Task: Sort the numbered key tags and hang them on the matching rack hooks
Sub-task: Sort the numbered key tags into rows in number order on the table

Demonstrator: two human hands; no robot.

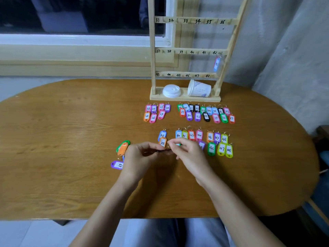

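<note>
Left hand (140, 155) and right hand (189, 151) pinch one dark tag (164, 151) between them, just above the desk (71, 139), near the tag rows (206, 114). Probably light, stiff, slick plastic: hold the body, lead with the ring onto the rack (153, 50).

Table (71, 139): oval, brown wood-grain top, with a sheen of reflected light along the far left part.

Paper cup (199, 89): white with a faint bluish print, lying on its side at the far side of the table, mouth turned to the left.

Lid (171, 90): white plastic, round, lying flat just left of the cup's mouth.

Window (71, 15): dark glass, upper left, with dim reflections.

Frame (71, 39): white, along the window's lower edge.

Sill (71, 56): pale wood trim, running under the frame.

Wall (293, 59): bare grey, rough-surfaced, behind and to the right of the table.

Floor (26, 234): light tiles, visible below the table's near edge at lower left.
</note>
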